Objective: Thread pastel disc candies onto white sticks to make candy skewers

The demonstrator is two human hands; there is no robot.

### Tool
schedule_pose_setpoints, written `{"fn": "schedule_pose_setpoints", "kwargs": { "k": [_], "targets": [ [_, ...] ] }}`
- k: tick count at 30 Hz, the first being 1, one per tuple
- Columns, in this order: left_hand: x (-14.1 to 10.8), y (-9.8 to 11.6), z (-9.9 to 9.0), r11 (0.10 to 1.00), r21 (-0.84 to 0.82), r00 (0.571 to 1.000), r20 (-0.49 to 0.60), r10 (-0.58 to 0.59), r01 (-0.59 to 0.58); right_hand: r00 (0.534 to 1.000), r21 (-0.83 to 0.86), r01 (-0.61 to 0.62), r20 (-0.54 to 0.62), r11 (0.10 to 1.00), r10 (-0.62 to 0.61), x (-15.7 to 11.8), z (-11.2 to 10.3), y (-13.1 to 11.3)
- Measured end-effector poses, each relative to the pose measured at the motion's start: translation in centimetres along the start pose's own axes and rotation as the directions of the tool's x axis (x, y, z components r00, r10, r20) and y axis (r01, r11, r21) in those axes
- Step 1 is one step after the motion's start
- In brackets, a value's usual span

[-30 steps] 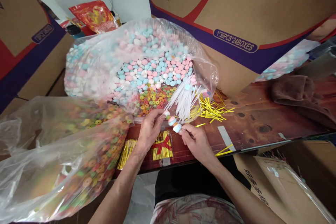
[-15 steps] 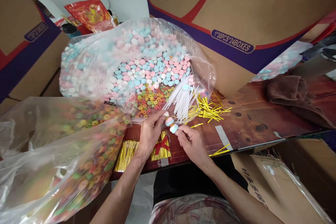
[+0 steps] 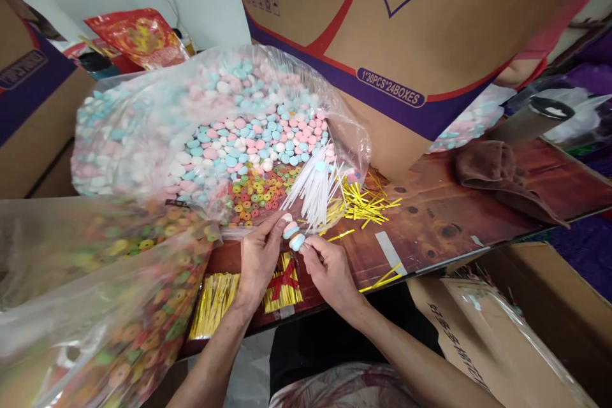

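Observation:
Between my hands is a short candy skewer [image 3: 292,234] of pink, white and blue pieces. My left hand [image 3: 261,252] pinches its upper left end, and my right hand [image 3: 329,268] pinches the lower right end. Just beyond lie white sticks [image 3: 313,194], fanned out beside ring candies [image 3: 262,191] and pink, blue and white candies [image 3: 248,137] in a big clear bag. Gold twist ties [image 3: 366,204] are scattered to the right of the sticks. Gold tie bundles [image 3: 214,303] rest near the table edge by my left wrist.
A bag of ring candies [image 3: 157,319] fills the left front. A large carton [image 3: 335,25] stands behind the candies. On the right of the table [image 3: 430,204] are a brown cloth [image 3: 492,172] and a dark-lidded cup [image 3: 535,118]. An open carton [image 3: 530,280] sits below the right edge.
The camera view has turned to the right, so things appear farther left and a little lower. Both hands keep their pinch on the candy skewer.

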State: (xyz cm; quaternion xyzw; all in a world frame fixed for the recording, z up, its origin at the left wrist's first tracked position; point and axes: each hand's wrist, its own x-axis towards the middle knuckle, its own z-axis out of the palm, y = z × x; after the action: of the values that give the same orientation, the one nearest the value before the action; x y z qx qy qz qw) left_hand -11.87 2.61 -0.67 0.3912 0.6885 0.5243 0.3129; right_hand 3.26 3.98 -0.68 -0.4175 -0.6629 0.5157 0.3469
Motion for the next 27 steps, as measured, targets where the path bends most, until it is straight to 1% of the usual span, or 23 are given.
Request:
{"fn": "schedule_pose_setpoints", "kwargs": {
  "k": [3, 5, 8, 9, 10, 11, 12, 13, 14, 15, 17, 18, 19, 20, 21, 22, 23, 24, 25, 26, 27],
  "targets": [
    [0.2, 1.3, 0.0, 0.993, -0.116, 1.0, 0.023, -0.014, 0.016, 1.0, 0.0, 0.024, -0.001, 1.0, -0.024, -0.2, -1.1, -0.5],
    [0.4, 2.2, 0.1, 0.991, -0.134, 0.996, 0.089, -0.003, 0.015, 0.998, -0.041, 0.066, -0.017, 0.997, -0.067, -0.5, -2.5, -0.8],
    [1.2, 2.8, 0.3, 0.996, -0.086, 0.977, 0.208, 0.036, -0.018, 0.986, -0.174, 0.125, -0.09, 0.977, -0.142, -1.2, -6.0, -0.3],
    [1.7, 2.7, 0.4, 0.997, -0.07, 0.972, 0.23, 0.043, -0.027, 0.974, -0.232, 0.126, -0.153, 0.964, -0.164, -1.5, -7.6, 0.2],
    [2.3, 2.5, 0.4, 0.998, -0.043, 0.971, 0.233, 0.046, -0.037, 0.961, -0.293, 0.1, -0.217, 0.951, -0.168, -1.6, -9.3, 0.8],
    [3.0, 2.2, 0.4, 0.999, 0.0, 0.975, 0.217, 0.051, -0.052, 0.938, -0.356, 0.047, -0.306, 0.933, -0.164, -1.7, -11.1, 1.7],
    [3.7, 1.8, 0.4, 0.996, 0.053, 0.98, 0.19, 0.066, -0.077, 0.897, -0.428, -0.023, -0.407, 0.904, -0.17, -1.7, -13.0, 2.6],
    [4.4, 1.3, 0.4, 0.987, 0.111, 0.983, 0.156, 0.095, -0.113, 0.855, -0.495, -0.091, -0.484, 0.864, -0.187, -1.6, -14.8, 3.6],
    [5.1, 0.9, 0.3, 0.973, 0.167, 0.982, 0.133, 0.135, -0.156, 0.819, -0.552, -0.152, -0.535, 0.82, -0.208, -1.4, -16.5, 4.5],
    [5.7, 0.5, 0.2, 0.957, 0.214, 0.978, 0.118, 0.174, -0.196, 0.796, -0.599, -0.209, -0.563, 0.773, -0.221, -1.1, -17.9, 5.2],
    [6.6, -0.1, 0.0, 0.926, 0.283, 0.968, 0.113, 0.226, -0.249, 0.773, -0.706, -0.292, -0.572, 0.645, -0.276, -0.5, -19.5, 6.0],
    [6.9, -0.2, -0.1, 0.912, 0.314, 0.964, 0.115, 0.24, -0.264, 0.748, -0.744, -0.32, -0.578, 0.586, -0.325, -0.2, -19.7, 6.0],
    [7.1, -0.1, -0.1, 0.897, 0.345, 0.961, 0.117, 0.252, -0.277, 0.722, -0.773, -0.333, -0.577, 0.54, -0.381, 0.2, -19.4, 5.7],
    [7.3, 0.0, -0.1, 0.879, 0.377, 0.957, 0.119, 0.266, -0.292, 0.698, -0.794, -0.322, -0.567, 0.515, -0.438, 0.6, -18.6, 5.2],
    [7.5, 0.3, 0.0, 0.86, 0.409, 0.952, 0.118, 0.283, -0.306, 0.689, -0.809, -0.282, -0.545, 0.516, -0.478, 1.1, -17.4, 4.6],
    [7.7, 0.7, 0.1, 0.837, 0.442, 0.946, 0.119, 0.302, -0.322, 0.715, -0.822, -0.195, -0.492, 0.535, -0.496, 1.7, -15.9, 3.8],
    [8.1, 1.2, 0.2, 0.812, 0.478, 0.941, 0.119, 0.318, -0.335, 0.774, -0.813, -0.062, -0.406, 0.579, -0.487, 2.4, -14.2, 3.0],
    [8.6, 1.7, 0.4, 0.782, 0.521, 0.936, 0.118, 0.33, -0.342, 0.833, -0.767, 0.055, -0.318, 0.64, -0.453, 3.3, -12.4, 2.2],
    [9.1, 2.2, 0.6, 0.746, 0.573, 0.934, 0.117, 0.337, -0.34, 0.878, -0.723, 0.108, -0.252, 0.682, -0.407, 4.3, -10.5, 1.4],
    [9.7, 2.7, 0.8, 0.703, 0.63, 0.935, 0.115, 0.336, -0.331, 0.916, -0.707, 0.114, -0.196, 0.698, -0.349, 5.4, -8.7, 0.6],
    [10.4, 3.2, 1.0, 0.654, 0.688, 0.937, 0.115, 0.329, -0.314, 0.947, -0.724, 0.096, -0.145, 0.683, -0.286, 6.5, -7.0, -0.1]
  ]
}}
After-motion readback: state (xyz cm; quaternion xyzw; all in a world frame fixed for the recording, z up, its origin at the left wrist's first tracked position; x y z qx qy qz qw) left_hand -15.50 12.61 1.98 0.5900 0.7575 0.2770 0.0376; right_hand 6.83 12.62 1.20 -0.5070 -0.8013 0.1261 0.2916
